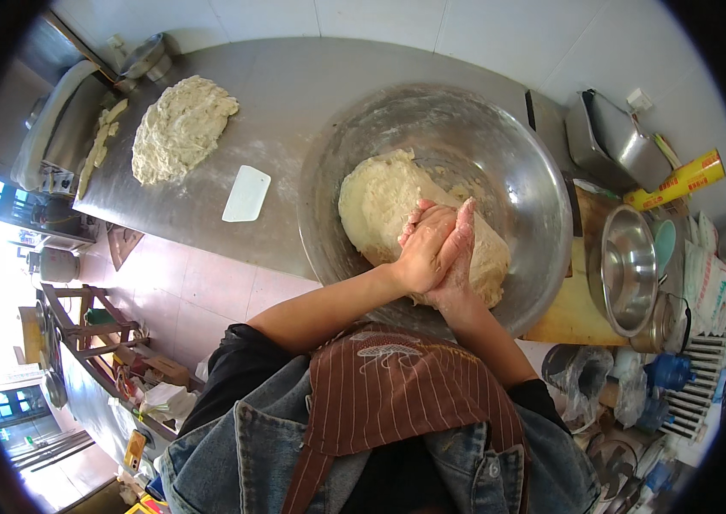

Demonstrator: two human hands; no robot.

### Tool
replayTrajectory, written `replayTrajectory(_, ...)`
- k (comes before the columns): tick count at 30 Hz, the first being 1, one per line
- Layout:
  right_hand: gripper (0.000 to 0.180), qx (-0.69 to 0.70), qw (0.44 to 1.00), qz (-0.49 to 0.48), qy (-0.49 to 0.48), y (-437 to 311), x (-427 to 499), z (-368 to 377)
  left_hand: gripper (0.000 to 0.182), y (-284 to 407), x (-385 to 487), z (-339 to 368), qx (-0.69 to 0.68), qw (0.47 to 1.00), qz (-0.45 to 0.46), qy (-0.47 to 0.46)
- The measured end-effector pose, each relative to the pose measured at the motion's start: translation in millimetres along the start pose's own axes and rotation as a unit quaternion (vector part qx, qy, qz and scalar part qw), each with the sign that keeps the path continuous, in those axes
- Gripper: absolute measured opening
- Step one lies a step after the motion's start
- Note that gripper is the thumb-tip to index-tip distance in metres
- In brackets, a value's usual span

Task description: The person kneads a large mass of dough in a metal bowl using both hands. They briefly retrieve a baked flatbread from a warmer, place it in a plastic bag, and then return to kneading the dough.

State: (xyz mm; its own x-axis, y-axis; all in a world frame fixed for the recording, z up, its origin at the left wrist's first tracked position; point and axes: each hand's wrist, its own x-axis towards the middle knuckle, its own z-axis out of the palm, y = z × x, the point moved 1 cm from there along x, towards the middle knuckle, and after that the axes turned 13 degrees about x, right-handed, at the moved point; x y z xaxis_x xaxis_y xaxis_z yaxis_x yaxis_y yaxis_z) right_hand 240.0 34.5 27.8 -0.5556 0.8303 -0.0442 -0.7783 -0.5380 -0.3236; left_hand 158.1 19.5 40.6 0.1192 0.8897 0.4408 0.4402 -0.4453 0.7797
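Observation:
My left hand (428, 243) and my right hand (457, 260) are pressed together above a large mass of pale dough (379, 199). Floury bits of dough cling to the fingers. The dough lies in a wide steel bowl (514, 154), whose inner wall is smeared with flour. The hands cover part of the dough, and whether they touch it is unclear. Where the palms meet is hidden, so I cannot see if anything is between them. To the left, a second rough dough mass (183, 128) rests on the steel worktop (273, 83), near a white dough scraper (246, 194).
A thin dough strip (101, 144) lies along the worktop's left end. Right of the big bowl stand a smaller steel bowl (628, 270), a deep steel pan (617, 138) and a yellow film roll (678, 180). A wooden frame (90, 321) stands on the lower left.

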Motion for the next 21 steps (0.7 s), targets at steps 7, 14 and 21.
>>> replayTrajectory(7, 0.043, -0.335, 0.922, -0.190, 0.044, 7, -5, -34, 0.041, 14, 9, 5, -0.252, 0.952, -0.165, 0.047)
replayTrajectory(14, 0.056, -0.666, 0.700, -0.254, -0.033, -5, -3, -18, 0.024, -3, 26, -22, -0.486, 0.805, -0.307, 0.147)
replayTrajectory(21, 0.078, -0.853, 0.465, -0.232, -0.050, -7, -8, -7, 0.044, -13, 13, -16, -0.336, 0.868, -0.363, 0.037)
